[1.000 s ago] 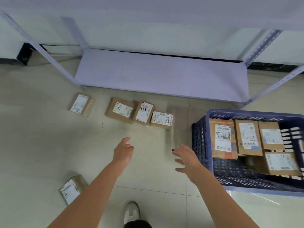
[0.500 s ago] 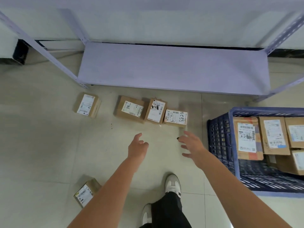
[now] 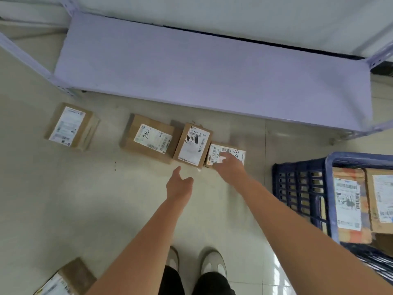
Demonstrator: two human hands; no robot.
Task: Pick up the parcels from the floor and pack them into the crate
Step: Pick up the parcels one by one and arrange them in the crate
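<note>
Three brown cardboard parcels with white labels lie side by side on the floor: a wide one marked "98LL" (image 3: 148,138), a narrow one (image 3: 192,144) and a small one (image 3: 215,151). My right hand (image 3: 230,167) reaches over the small parcel, its fingers lying on the label; a grip does not show. My left hand (image 3: 179,186) hovers open just in front of the narrow parcel, holding nothing. Another parcel (image 3: 70,126) lies apart at the left, and one more (image 3: 68,279) by the bottom left edge. The blue plastic crate (image 3: 297,188) stands at the right with several parcels (image 3: 348,201) inside.
A low lilac metal shelf (image 3: 212,71) runs behind the parcels, its posts at either end. My two shoes (image 3: 212,262) stand on the tiled floor below my arms. The crate's near wall is about a hand's width right of the small parcel.
I have stepped closer and leaned in. My right hand has moved forward from above the floor onto the small parcel. My left hand has advanced toward the narrow parcel.
</note>
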